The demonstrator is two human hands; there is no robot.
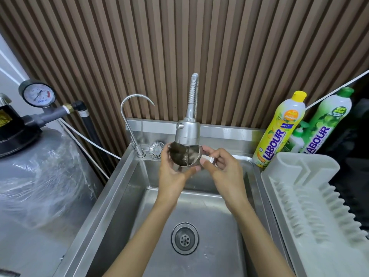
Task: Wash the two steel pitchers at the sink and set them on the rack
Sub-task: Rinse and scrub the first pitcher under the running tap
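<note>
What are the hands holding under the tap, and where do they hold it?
A steel pitcher. The left hand wraps round its body, and the right hand pinches its handle.

Both bare forearms reach forward, converging. The left hand [172, 170] cups the pitcher [182, 155]; the right hand [222, 170] pinches its handle [208, 158].

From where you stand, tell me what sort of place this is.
Probably a kitchen or café wash-up corner: a steel sink with a flexible tap, two dish soap bottles and a white drying rack beside it.
</note>
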